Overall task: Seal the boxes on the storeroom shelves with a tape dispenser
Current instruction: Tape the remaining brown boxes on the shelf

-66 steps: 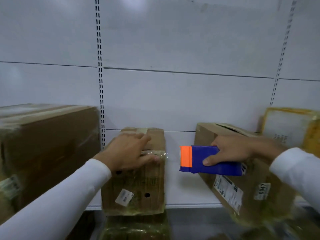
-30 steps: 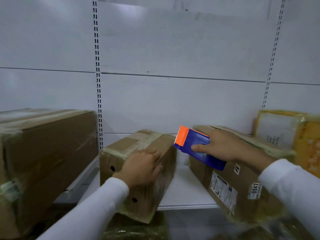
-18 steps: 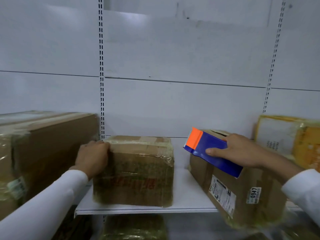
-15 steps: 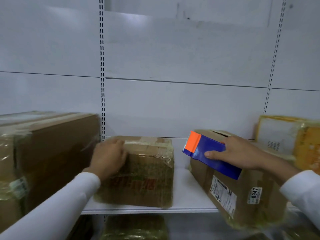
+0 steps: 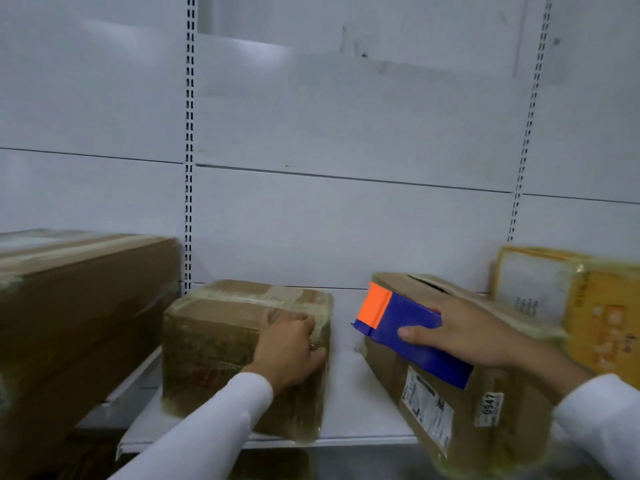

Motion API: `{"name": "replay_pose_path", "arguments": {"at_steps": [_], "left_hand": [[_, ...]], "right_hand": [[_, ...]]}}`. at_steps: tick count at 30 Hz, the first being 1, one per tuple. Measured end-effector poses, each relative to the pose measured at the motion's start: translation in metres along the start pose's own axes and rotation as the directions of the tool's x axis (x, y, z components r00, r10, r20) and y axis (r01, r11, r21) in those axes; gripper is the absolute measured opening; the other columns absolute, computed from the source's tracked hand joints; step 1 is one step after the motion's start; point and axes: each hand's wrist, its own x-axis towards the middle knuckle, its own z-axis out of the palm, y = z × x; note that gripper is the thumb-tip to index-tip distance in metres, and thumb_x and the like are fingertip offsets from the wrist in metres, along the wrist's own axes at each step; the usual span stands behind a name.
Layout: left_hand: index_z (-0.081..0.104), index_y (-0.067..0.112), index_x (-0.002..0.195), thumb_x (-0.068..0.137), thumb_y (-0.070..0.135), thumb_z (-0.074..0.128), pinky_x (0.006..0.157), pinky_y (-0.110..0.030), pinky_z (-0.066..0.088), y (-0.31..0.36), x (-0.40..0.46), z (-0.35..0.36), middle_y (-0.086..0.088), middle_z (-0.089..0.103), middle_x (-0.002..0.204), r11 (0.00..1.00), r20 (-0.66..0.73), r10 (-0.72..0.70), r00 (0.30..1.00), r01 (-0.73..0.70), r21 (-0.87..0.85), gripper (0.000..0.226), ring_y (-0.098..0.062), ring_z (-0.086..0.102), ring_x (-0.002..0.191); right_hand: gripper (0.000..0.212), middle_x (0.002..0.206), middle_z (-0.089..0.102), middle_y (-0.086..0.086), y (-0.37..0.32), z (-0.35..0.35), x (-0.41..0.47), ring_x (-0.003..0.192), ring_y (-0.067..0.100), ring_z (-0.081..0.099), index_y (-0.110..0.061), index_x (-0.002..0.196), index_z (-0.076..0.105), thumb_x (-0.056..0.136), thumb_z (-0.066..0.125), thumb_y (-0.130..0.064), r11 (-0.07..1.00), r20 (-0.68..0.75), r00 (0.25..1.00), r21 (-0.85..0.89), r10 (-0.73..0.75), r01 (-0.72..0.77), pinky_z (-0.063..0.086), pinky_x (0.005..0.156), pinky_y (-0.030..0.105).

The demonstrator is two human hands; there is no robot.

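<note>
Left hand [image 5: 289, 344] grips the small taped box [image 5: 221, 344] on the shelf [image 5: 360, 403], right hand [image 5: 464, 336] holds the blue tape dispenser [image 5: 398, 327] — over a tilted carton [image 5: 460, 420], a big box [image 5: 79, 327] at left.

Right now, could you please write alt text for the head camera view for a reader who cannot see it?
A person's left hand grips the right end of a small taped cardboard box on a white shelf, while the right hand holds a blue and orange tape dispenser against a tilted box with labels. A larger box stands at left.
</note>
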Motion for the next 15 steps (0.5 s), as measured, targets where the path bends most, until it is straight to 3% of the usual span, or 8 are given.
{"name": "replay_pose_path", "arguments": {"at_steps": [3,7,10,15], "left_hand": [[0.054,0.033,0.133,0.077,0.047,0.061,0.117,-0.035,-0.001,-0.041,-0.017,-0.012,0.015,0.049,0.139,0.958,-0.008,0.109,0.994,-0.107,-0.267,0.058,-0.005,0.034,0.135],[0.042,0.051,0.133,0.072,0.048,0.059,0.117,-0.04,-0.003,-0.087,-0.037,-0.042,0.025,0.03,0.146,0.9,0.125,0.186,0.974,-0.118,-0.421,0.064,-0.001,0.012,0.142],[0.043,0.052,0.133,0.078,0.036,0.064,0.115,-0.035,0.005,-0.108,-0.051,-0.057,0.026,0.027,0.148,0.853,0.214,0.199,0.957,-0.061,-0.519,0.061,0.002,0.011,0.141],[0.045,0.047,0.132,0.084,0.017,0.066,0.115,-0.025,0.013,-0.111,-0.063,-0.053,0.025,0.037,0.145,0.847,0.148,0.215,0.965,-0.109,-0.521,0.06,0.007,0.02,0.14]], "right_hand": [[0.037,0.085,0.075,-0.003,0.001,-0.004,-0.005,0.074,0.012,0.071,-0.02,0.097,0.067,0.086,0.067,-0.055,0.996,0.06,0.997,0.074,-0.051,0.047,0.054,0.076,0.04],[0.046,0.081,0.075,0.004,-0.005,0.002,0.0,0.073,0.022,0.072,-0.014,0.093,0.069,0.083,0.067,-0.06,0.994,0.151,0.988,0.104,-0.037,0.022,0.055,0.077,0.047],[0.051,0.079,0.075,0.003,-0.013,0.004,0.003,0.072,0.021,0.072,-0.014,0.089,0.069,0.08,0.065,-0.064,0.992,0.192,0.979,0.12,-0.069,0.046,0.052,0.07,0.038],[0.048,0.081,0.076,-0.003,-0.023,0.013,0.006,0.073,0.013,0.073,-0.019,0.093,0.066,0.08,0.064,-0.065,0.978,0.283,0.947,0.184,-0.152,0.102,0.054,0.068,0.026]]}}
